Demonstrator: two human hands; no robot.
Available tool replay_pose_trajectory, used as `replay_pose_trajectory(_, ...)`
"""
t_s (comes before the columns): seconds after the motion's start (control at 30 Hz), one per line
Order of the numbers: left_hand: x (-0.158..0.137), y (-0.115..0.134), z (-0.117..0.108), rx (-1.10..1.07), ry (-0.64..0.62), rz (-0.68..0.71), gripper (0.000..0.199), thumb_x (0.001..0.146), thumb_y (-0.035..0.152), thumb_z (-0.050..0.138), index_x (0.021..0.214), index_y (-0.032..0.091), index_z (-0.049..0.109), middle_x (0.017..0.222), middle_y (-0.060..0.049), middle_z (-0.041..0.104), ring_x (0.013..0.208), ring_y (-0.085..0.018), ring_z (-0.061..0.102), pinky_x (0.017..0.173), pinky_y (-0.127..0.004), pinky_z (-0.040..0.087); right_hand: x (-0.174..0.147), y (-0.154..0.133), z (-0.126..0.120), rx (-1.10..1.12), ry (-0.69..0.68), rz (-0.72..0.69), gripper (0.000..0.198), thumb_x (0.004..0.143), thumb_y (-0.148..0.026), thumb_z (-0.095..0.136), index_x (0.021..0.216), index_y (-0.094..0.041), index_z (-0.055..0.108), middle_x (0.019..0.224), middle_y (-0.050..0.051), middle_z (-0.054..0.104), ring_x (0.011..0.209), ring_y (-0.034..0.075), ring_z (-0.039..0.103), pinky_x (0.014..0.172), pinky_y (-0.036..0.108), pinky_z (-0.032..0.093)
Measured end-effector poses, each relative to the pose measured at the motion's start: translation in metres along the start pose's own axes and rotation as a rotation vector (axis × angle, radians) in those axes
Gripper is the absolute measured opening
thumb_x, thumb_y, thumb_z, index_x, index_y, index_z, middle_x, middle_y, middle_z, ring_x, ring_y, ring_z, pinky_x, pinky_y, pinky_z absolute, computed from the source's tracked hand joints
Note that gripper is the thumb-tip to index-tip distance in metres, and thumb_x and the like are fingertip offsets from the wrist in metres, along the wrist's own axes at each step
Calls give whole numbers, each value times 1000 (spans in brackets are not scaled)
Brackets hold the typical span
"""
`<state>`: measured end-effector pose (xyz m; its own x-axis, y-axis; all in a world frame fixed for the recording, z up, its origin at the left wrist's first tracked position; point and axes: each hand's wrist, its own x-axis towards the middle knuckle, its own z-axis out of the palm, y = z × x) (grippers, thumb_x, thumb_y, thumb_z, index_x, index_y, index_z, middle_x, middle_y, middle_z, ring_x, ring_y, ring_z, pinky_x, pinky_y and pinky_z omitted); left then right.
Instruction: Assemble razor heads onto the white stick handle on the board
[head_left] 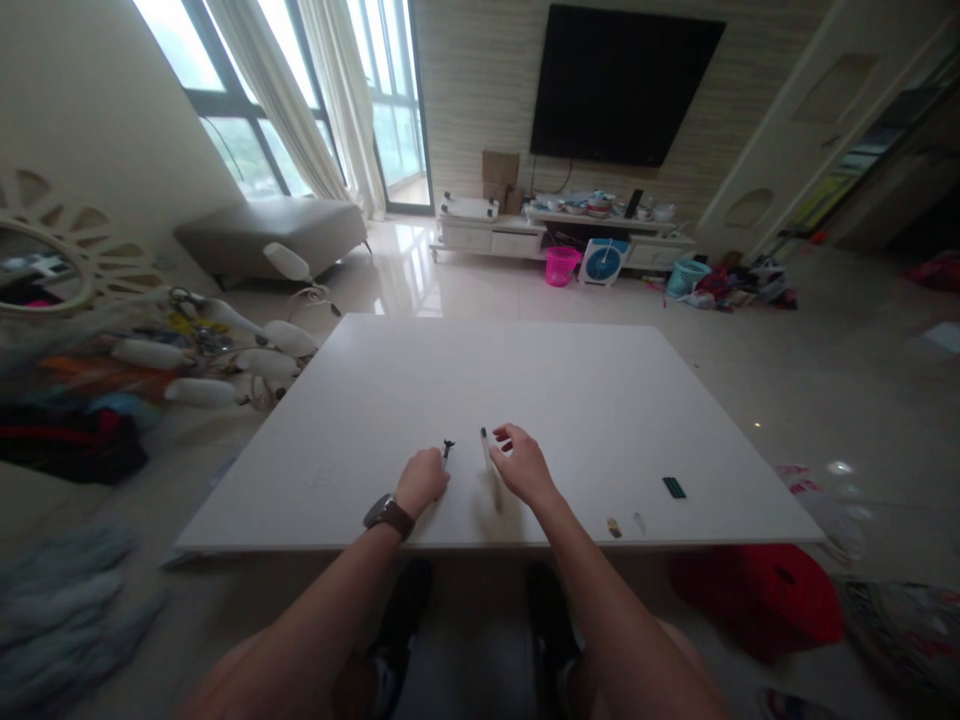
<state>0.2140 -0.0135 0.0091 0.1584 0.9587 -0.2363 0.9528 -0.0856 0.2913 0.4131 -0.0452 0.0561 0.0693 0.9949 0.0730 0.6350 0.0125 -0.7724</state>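
My left hand, with a dark watch on its wrist, is closed over the near left-centre of the white table. From its fingers sticks a slim grey piece with a black forked tip; its lower part is hidden in the hand. My right hand is a little to the right, its fingers curved and apart. Right beside its thumb is a thin, clear pen-like stick with a black end, its near end blurred. Whether the thumb touches the stick I cannot tell.
On the white table lie a dark green rectangular piece, a small brownish piece and a small clear piece. A lamp with several white shades stands off the left edge. A red stool-like object is at the near right.
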Motion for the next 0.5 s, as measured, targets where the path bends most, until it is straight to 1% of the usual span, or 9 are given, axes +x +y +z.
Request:
replay_pose_trajectory(0.07,-5,-5,3,26,8,-20,19,80,10,53,95,10,65,101,-22,70,98,-31,68,81,-36,48,-4,-2,1,-30,-17,-19,20,82,-20,60,101,-18,65,104,5,68,82,15,61,80,29,47)
replay_pose_trajectory(0.17,-10,-6,4,45,11,-26,23,82,12,53,104,10,62,102,-20,69,100,-29,67,83,-35,48,-8,-3,0,-53,-34,-46,16,84,-22,59,97,-18,67,103,5,68,83,15,61,80,28,46)
replay_pose_trajectory(0.27,-10,-10,-4,59,22,-47,31,87,25,57,113,10,58,109,-21,66,106,-30,64,89,-37,47,-9,-1,-3,-62,-38,-59,15,84,-21,59,96,-18,67,102,6,68,83,15,61,79,28,45)
replay_pose_trajectory(0.33,-8,-19,-14,82,63,-96,40,90,35,55,121,9,54,121,-25,60,116,-37,58,94,-45,46,-8,1,-6,-67,-40,-53,14,84,-20,59,95,-17,68,102,6,68,82,15,61,79,28,45)
replay_pose_trajectory(0.43,-5,-44,-30,134,117,-283,53,92,40,49,132,7,48,139,-33,44,128,-53,43,93,-60,42,-4,6,-11,-74,-41,-40,13,84,-20,59,94,-18,68,102,5,68,82,15,61,79,28,45)
replay_pose_trajectory(0.47,-3,-55,-33,153,107,-399,55,91,41,49,134,7,48,144,-34,38,132,-56,38,94,-64,40,-2,8,-12,-78,-39,-38,13,84,-21,59,93,-18,68,101,5,67,82,15,61,80,28,44)
replay_pose_trajectory(0.5,-2,-65,-36,157,93,-477,56,90,41,49,134,6,48,146,-37,34,132,-60,34,92,-69,39,-1,9,-14,-83,-37,-37,13,84,-21,60,92,-18,69,100,5,67,82,15,61,80,28,44)
